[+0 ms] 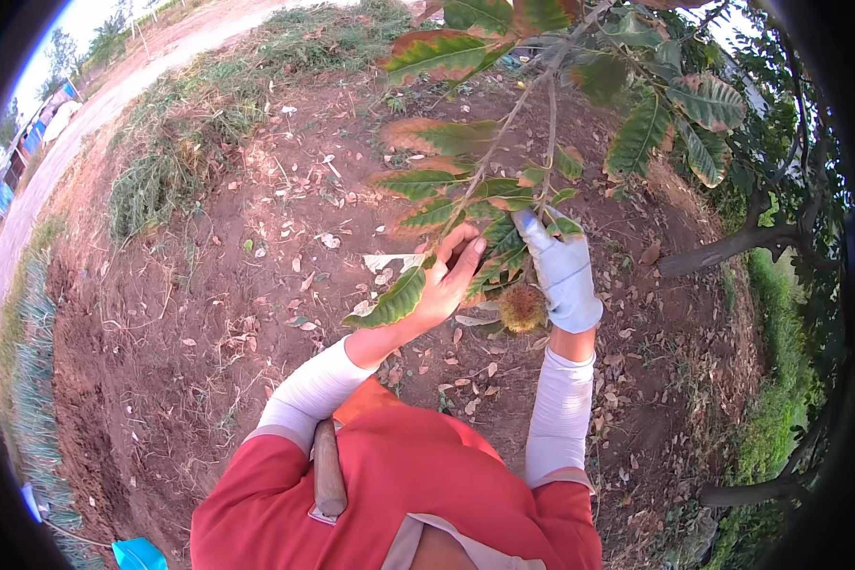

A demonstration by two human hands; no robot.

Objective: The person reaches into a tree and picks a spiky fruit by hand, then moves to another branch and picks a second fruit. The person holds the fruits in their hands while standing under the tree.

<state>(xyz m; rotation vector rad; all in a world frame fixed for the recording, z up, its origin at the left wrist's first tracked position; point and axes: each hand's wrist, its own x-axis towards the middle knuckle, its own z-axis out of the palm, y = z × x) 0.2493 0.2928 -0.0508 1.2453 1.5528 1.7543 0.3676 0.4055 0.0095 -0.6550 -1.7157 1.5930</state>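
Note:
A chestnut branch [519,107] with browning, toothed leaves hangs down in front of me. My left hand [450,274], bare, is at the lower end of one twig, its fingers curled among the leaves; whether they grip the twig is hard to tell. My right hand [561,267], in a whitish glove, reaches up to the neighbouring twig, and leaves cover its fingertips. Between the two hands, low down, a spiny chestnut burr [521,308] hangs beside the gloved wrist. A tool with a wooden handle [330,470] is tucked by my left upper arm, its working end hidden.
Dry leaves litter the brown soil [206,320]. Cut weeds [157,164] lie heaped at upper left. Thick tree limbs [734,251] reach in from the right. A row of green plants [35,377] grows at the far left, near a turquoise object [139,554].

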